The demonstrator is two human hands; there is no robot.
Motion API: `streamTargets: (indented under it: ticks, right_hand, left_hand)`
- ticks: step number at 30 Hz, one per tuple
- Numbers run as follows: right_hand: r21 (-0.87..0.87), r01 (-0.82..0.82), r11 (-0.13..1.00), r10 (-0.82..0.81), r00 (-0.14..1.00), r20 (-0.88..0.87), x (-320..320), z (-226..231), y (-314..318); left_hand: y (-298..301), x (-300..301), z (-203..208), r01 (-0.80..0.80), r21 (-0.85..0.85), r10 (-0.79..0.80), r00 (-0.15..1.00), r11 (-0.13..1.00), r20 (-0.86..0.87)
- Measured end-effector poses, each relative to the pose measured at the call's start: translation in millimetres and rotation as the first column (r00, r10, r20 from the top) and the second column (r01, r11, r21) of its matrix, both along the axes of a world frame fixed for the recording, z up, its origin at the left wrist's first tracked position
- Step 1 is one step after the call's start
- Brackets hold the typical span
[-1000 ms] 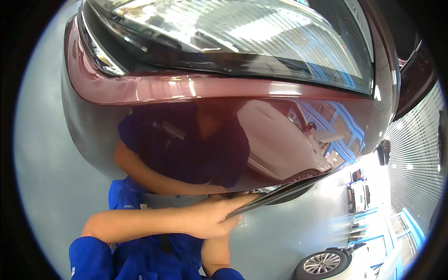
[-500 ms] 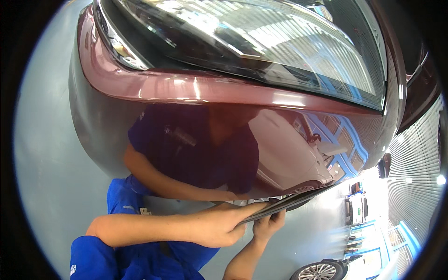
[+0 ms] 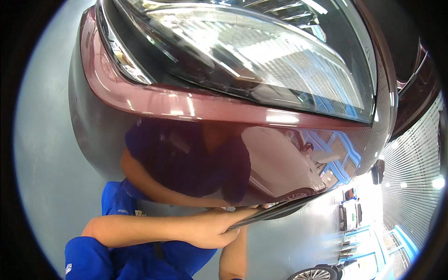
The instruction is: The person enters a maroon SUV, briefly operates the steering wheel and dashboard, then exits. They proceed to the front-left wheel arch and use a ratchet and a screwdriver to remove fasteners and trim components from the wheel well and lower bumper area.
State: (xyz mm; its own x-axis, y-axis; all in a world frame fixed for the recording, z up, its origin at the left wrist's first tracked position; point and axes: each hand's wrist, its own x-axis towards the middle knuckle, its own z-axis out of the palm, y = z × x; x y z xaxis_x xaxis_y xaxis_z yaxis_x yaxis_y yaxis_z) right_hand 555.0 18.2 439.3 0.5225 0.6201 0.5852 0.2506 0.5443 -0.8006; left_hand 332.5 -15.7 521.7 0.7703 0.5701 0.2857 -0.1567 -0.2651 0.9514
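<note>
A dark red car bumper [image 3: 186,154] with glossy paint fills the middle of the view, below a large clear headlight [image 3: 261,60]. My left hand [image 3: 215,228] reaches in from the left, its thumb and fingers closed around the end of a thin black wheel-arch liner edge [image 3: 275,211]. That dark strip runs along the bumper's lower rim. From the lower edge comes my right forearm [image 3: 234,254], passing behind my left hand. My right hand is mostly hidden behind the left hand and the black edge, so its grip does not show.
Grey floor [image 3: 46,140] spreads on the left and below. At the bottom right stands another car's wheel [image 3: 315,274] with silver spokes. Blue-framed windows [image 3: 373,247] and a white vehicle [image 3: 350,214] are farther off. The paint mirrors a person in blue.
My right hand has moved left and up, out of sight behind the black edge. My left hand keeps its grip. The headlight sits lower in view.
</note>
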Motion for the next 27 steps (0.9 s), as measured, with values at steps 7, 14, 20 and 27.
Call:
streamTargets:
  ticks: [7, 14, 20, 27]
  right_hand:
    - [0.020, 0.002, 1.000, -0.006, 0.983, 0.182, -8, -15, -6]
    - [-0.333, 0.163, 0.929, 0.050, 0.834, 0.550, 17, 65, -65]
    - [-0.403, 0.137, 0.905, 0.098, 0.855, 0.510, 36, 79, -67]
    - [-0.028, -0.088, 0.996, 0.092, 0.918, 0.385, 14, -4, -8]
  left_hand:
    - [4, -7, -2, 0.145, -0.020, -0.143, 0.988, 0.989, 0.056]
    - [14, -10, 11, 0.098, 0.173, -0.141, 0.956, 0.980, 0.258]
    - [20, 0, 19, 0.283, -0.051, -0.263, 0.935, 0.958, 0.238]
    - [15, 8, 13, 0.227, 0.002, -0.222, 0.950, 0.974, 0.221]
